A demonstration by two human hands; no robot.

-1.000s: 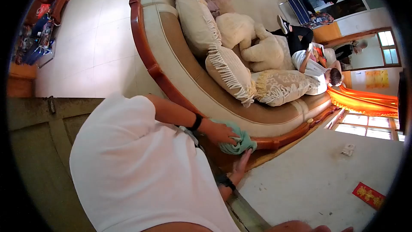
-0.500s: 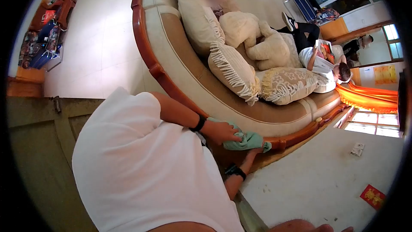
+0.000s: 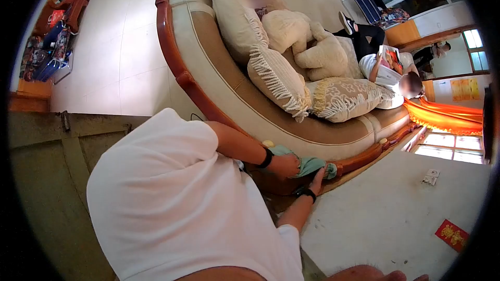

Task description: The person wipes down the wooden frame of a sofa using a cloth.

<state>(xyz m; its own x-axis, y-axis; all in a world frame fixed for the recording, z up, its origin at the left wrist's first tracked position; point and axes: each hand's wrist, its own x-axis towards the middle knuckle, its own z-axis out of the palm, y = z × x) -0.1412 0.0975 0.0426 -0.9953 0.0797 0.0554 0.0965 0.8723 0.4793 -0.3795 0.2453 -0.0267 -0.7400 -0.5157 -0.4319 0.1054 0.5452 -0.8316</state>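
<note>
Both my hands are on a green cloth [image 3: 310, 165] that lies bunched over the brown wooden trim [image 3: 346, 168] of the curved sofa. My left hand [image 3: 286, 166], with a black band at the wrist, is closed on the cloth's near part. My right hand [image 3: 319, 178], wearing a dark watch, grips the cloth's far end with its fingers partly hidden. The wooden trim runs directly below and beside both hands. The cream and brown sofa back [image 3: 323, 143] curves past them.
Fringed cushions [image 3: 278, 80] and a large cream plush toy [image 3: 323, 54] lie on the sofa. A person in a white top [image 3: 385, 73] reclines there, holding a book or picture. Other people are farther back. A wall panel [image 3: 375, 213] stands at lower right, and an orange curtain [image 3: 442, 117] at right.
Both hands have moved a little to the right along the trim with the cloth. The cloth is more bunched between them, and the view has shifted slightly.
</note>
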